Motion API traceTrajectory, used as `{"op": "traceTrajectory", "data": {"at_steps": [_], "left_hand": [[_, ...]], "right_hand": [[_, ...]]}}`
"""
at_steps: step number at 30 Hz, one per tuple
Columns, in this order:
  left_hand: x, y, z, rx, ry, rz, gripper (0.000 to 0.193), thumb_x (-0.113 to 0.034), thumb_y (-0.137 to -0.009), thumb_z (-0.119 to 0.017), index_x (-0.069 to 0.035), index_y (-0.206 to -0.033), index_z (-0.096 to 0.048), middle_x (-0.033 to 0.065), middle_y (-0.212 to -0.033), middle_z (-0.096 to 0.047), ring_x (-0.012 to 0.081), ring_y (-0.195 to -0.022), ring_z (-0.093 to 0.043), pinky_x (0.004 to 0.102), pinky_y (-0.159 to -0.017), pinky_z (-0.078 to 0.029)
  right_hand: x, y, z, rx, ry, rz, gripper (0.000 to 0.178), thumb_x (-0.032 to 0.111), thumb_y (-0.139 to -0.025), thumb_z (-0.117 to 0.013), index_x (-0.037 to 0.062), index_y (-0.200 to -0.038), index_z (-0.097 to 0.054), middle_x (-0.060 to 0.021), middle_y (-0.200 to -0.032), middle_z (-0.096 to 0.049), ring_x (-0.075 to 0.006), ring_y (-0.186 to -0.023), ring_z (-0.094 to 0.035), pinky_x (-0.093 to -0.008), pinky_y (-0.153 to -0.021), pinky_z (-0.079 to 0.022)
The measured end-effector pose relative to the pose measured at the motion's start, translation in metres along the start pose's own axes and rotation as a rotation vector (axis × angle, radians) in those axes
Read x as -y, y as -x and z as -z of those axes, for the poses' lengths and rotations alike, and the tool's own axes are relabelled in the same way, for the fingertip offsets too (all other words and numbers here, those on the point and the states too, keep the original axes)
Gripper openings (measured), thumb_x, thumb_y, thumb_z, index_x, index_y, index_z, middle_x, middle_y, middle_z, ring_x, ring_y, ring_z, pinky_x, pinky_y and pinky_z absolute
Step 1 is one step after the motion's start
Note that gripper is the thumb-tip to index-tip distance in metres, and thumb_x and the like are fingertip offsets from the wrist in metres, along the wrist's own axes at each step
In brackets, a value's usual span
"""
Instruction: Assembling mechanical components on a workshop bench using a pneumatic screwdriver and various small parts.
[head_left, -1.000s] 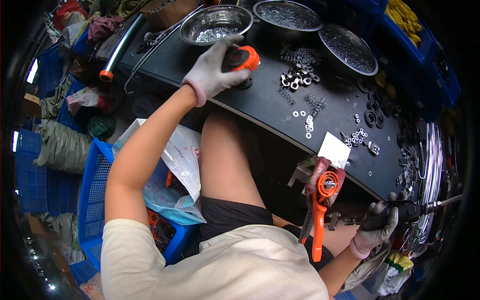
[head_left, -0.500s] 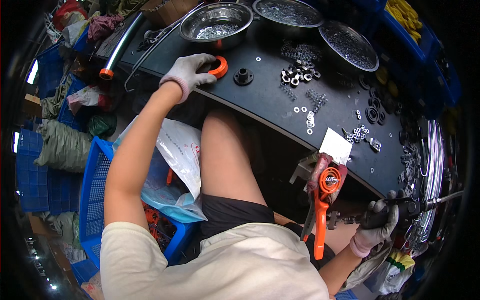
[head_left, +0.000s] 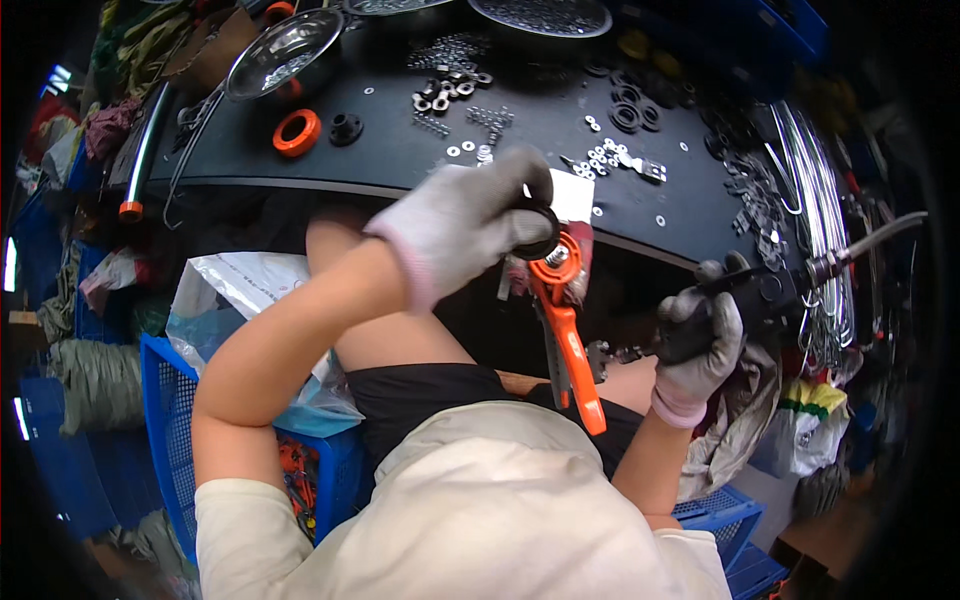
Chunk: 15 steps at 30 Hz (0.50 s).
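Note:
My left hand (head_left: 470,215), in a grey-white glove, pinches a black ring (head_left: 548,240) just above the round head of an orange-handled tool (head_left: 578,370). A coil spring (head_left: 556,257) stands up inside that head. The ring's far side is partly hidden by my fingers. My gloved right hand (head_left: 705,345) is wrapped round a black hand-held power driver (head_left: 760,297); its bit end points left toward the orange tool, and a hose (head_left: 880,238) leaves its other end. On the table lie an orange ring (head_left: 297,132) and a black flanged part (head_left: 345,128).
Springs (head_left: 490,122), nuts (head_left: 440,95), washers (head_left: 605,158) and black rings (head_left: 628,110) lie on the dark table. Metal bowls (head_left: 285,55) stand along its far side. Long metal rods (head_left: 810,210) are at right. A blue crate (head_left: 170,430) and plastic bag (head_left: 240,290) sit at left.
My left hand has left the orange ring and moved right to the orange tool, now with a black ring in its fingers. My right hand still grips the driver. The view has shifted.

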<state>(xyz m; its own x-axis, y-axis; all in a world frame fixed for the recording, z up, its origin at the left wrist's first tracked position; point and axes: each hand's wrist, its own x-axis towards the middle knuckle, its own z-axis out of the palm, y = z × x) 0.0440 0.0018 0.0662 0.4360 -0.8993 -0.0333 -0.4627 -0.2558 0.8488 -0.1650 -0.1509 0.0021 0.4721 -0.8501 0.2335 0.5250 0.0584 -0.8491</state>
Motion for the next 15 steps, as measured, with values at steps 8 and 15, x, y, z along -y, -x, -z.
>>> {"op": "traceTrajectory", "data": {"at_steps": [8, 15], "left_hand": [[0.012, -0.02, -0.045, 0.032, -0.022, 0.055, 0.016, -0.008, -0.089, -0.056, 0.002, -0.096, -0.065, 0.0153, -0.099, -0.054, 0.0235, -0.078, -0.062, 0.0301, -0.067, -0.055], [0.028, 0.006, -0.045, -0.264, -0.377, -0.314, 0.049, -0.031, -0.076, -0.069, -0.006, -0.117, -0.059, 0.0161, -0.12, -0.055, 0.0333, -0.117, -0.049, 0.0425, -0.103, -0.035]], "right_hand": [[0.017, 0.014, 0.027, 0.051, 0.014, 0.028, 0.045, 0.018, -0.096, -0.045, 0.0, -0.136, -0.035, -0.0137, -0.113, -0.056, -0.0118, -0.067, -0.055, -0.0285, -0.065, -0.051], [0.012, 0.011, 0.041, 0.078, -0.128, 0.001, 0.045, 0.017, -0.096, -0.044, 0.0013, -0.137, -0.035, -0.0134, -0.113, -0.056, -0.0127, -0.07, -0.056, -0.0306, -0.07, -0.051]]}}
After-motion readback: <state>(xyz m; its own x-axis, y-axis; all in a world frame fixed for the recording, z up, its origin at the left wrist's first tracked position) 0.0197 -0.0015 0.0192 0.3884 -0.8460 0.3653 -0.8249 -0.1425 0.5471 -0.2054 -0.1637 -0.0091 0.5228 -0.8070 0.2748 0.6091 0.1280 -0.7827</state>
